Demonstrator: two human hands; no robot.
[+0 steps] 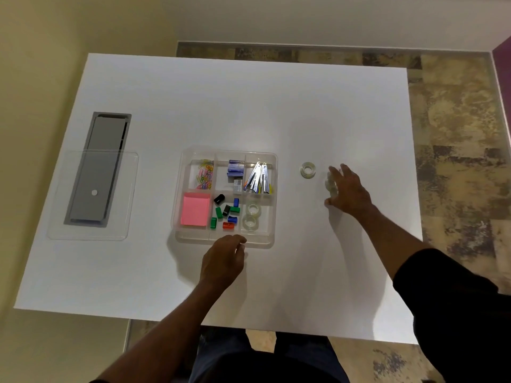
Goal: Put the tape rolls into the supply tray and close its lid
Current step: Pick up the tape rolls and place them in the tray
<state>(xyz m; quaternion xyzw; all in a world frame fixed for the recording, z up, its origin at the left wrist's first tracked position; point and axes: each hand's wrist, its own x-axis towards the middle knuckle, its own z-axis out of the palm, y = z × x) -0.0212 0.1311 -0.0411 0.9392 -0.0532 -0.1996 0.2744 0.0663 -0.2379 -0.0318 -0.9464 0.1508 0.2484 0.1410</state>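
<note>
A clear supply tray (272,200) with several compartments stands at the table's middle, lid off. Two clear tape rolls (251,215) lie in its near right compartment. Another tape roll (307,170) lies flat on the table right of the tray. My right hand (347,190) hovers over a further tape roll (331,186), fingers spread around it, partly hiding it. My left hand (222,259) rests at the tray's near edge, fingers curled against the rim. The clear lid (132,194) lies flat far to the left.
The lid overlaps a grey cable hatch (102,150) set in the white table (249,106). The tray also holds paper clips (204,174), pink sticky notes (195,212), coloured sharpeners (226,214), staple boxes (235,168) and staplers (260,178). Patterned floor lies to the right.
</note>
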